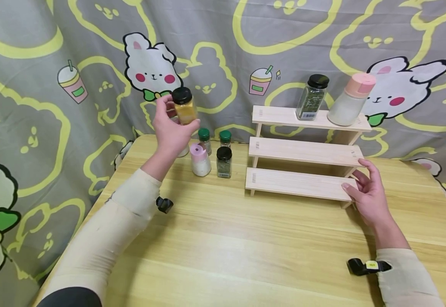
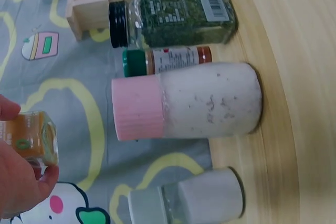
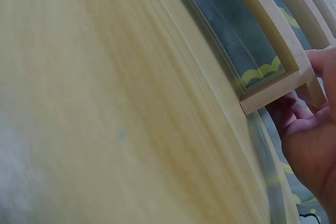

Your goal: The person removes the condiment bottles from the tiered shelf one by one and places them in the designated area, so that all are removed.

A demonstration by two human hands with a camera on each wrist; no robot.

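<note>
My left hand [image 1: 171,132] holds a spice jar [image 1: 185,111] of yellow powder with a black lid, raised in front of the curtain. In the left wrist view the jar's glass base [image 2: 48,140] shows between the fingers. Below it on the table stand a pink-capped shaker [image 1: 201,164], a black-lidded jar of green herbs [image 1: 224,164] and two green-capped jars. At the right, my right hand [image 1: 370,194] grips the end of a three-tier wooden rack [image 1: 303,151], thumb on the lowest shelf and a finger at the middle one.
On the rack's top shelf stand a jar of green herbs [image 1: 311,100] and a pink-capped bottle [image 1: 352,102]. Another container, with a pale cap [image 2: 147,205], is partly hidden behind my left hand in the head view. A patterned curtain [image 1: 215,25] hangs behind the table [image 1: 223,251].
</note>
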